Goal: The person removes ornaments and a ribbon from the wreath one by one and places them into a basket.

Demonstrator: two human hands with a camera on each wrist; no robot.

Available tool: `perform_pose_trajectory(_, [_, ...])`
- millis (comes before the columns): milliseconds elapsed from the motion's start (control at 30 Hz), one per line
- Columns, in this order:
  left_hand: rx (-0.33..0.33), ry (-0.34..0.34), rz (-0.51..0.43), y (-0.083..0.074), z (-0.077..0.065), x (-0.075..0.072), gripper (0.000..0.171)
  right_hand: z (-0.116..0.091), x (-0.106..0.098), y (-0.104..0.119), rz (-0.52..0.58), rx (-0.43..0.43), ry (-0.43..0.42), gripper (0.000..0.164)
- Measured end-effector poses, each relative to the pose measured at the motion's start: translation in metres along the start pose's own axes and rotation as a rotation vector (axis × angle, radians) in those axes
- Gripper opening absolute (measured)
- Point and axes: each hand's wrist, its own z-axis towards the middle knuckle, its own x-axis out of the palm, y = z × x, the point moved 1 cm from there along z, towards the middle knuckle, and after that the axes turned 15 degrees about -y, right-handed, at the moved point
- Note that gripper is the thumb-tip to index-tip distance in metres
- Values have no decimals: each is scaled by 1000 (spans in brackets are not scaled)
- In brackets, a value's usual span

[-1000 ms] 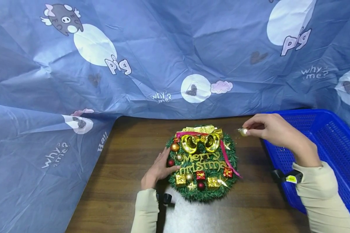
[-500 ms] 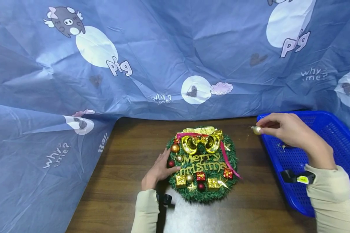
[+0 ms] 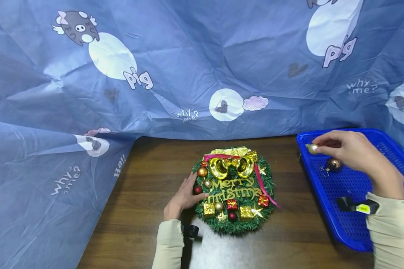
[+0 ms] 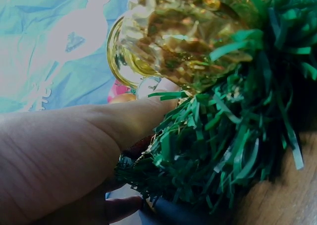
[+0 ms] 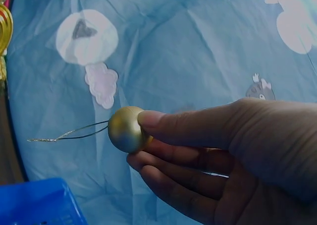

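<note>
A round green Christmas wreath (image 3: 237,226) with gold bells, small gift boxes, baubles and gold "Merry Christmas" lettering lies on the wooden table. My left hand (image 3: 181,198) rests at its left edge, the thumb reaching over the green tinsel and the fingers straight along the side. In the left wrist view that thumb (image 4: 143,113) lies close to a shiny gold box (image 4: 183,41). My right hand (image 3: 353,153) pinches a small gold bauble (image 5: 126,130) between thumb and fingers, its thin string loop sticking out. The bauble is over the far left corner of the blue basket (image 3: 326,216).
Inside the basket, near my right hand, lies a brown bauble (image 3: 334,163). The basket stands at the right of the table (image 3: 141,179). A blue cloth (image 3: 175,56) with printed pigs hangs behind and along the left side.
My right hand has carried the gold bauble to the right, from between wreath and basket to over the basket. The brown bauble has come into sight. My left hand stays put.
</note>
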Motion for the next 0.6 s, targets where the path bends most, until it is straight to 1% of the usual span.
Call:
perform_pose_trajectory(67, [3,-1,1,1,0,0,93,-1,-1,-5,-3,2,-10,31])
perform_pose_trajectory(200, [2,3,0,1,0,1,93,-2,-3,-15,-35,-14,-59,27])
perform_pose_trajectory(300, [-5,5,-3,1,0,0,93,-2,-4,-23,-50,-15,-74,26])
perform_pose_trajectory(433, [-7,3,-6,0,1,0,93,-1,-4,-30,-70,-14,-84,25])
perform_pose_trajectory(600, [-1,2,-8,1,1,0,93,0,-3,-35,-66,8,-59,27])
